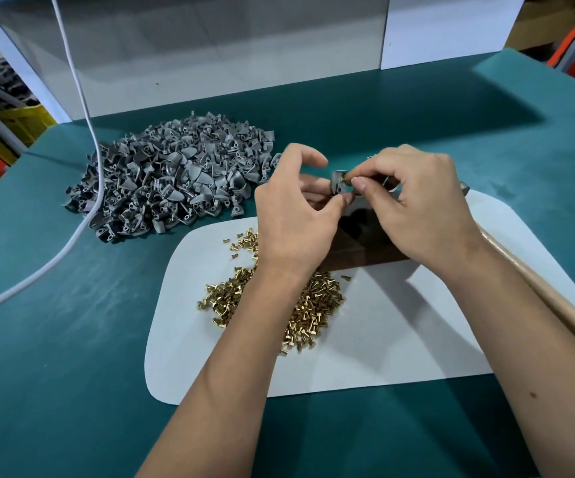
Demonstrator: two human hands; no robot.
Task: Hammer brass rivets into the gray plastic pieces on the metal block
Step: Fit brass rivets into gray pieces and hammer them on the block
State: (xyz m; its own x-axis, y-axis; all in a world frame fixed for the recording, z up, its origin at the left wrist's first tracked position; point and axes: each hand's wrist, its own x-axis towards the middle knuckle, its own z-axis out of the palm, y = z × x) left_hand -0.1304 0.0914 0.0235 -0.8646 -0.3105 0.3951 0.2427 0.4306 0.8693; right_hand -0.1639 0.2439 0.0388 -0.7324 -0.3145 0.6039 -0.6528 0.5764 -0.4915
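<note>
My left hand (293,208) pinches a small gray plastic piece (338,182) between thumb and fingers, just above the dark metal block (358,236). My right hand (413,201) pinches a brass rivet (344,180) at the piece's hole. A loose heap of brass rivets (317,305) lies on the white mat (399,339), partly hidden under my left forearm. A large pile of gray plastic pieces (175,177) sits on the green table to the left. The hammer's wooden handle (555,305) runs under my right forearm; its head is mostly hidden.
A white cable (82,98) hangs down and crosses the left side of the gray pile, trailing off over the green table (72,339). A gray and white partition (210,46) stands along the back. Yellow crates (20,122) sit beyond the left edge.
</note>
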